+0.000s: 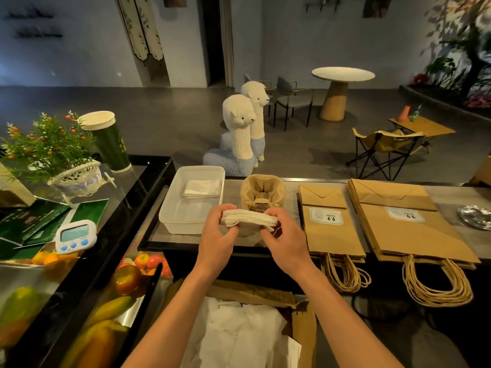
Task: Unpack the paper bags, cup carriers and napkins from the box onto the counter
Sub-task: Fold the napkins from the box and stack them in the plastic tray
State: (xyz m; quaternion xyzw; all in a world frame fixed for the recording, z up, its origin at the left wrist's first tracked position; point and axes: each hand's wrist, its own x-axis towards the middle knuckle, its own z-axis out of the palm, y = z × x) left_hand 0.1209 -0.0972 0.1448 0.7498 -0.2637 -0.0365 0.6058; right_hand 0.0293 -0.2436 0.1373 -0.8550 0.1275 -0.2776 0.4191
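Note:
A stack of white napkins (pixel 249 218) is held above the counter's front edge, my left hand (pixel 216 236) pinching its left end and my right hand (pixel 285 239) its right end. Just behind it a stack of brown pulp cup carriers (pixel 262 189) stands on the counter. A white plastic tray (pixel 174 208) to the left holds a small pile of napkins (pixel 202 188). Two stacks of brown paper bags (pixel 332 229) (pixel 409 227) lie flat at the right, their handles hanging over the edge. The cardboard box (pixel 300 322) below me holds more white paper.
A glass display case (pixel 111 282) with fruit fills the lower left. On its top are a white timer (pixel 75 236), a plant basket (pixel 77 179) and a green cup (pixel 111 142). A silver dish (pixel 475 216) lies at the far right. Two alpaca figures (pixel 239 134) stand beyond the counter.

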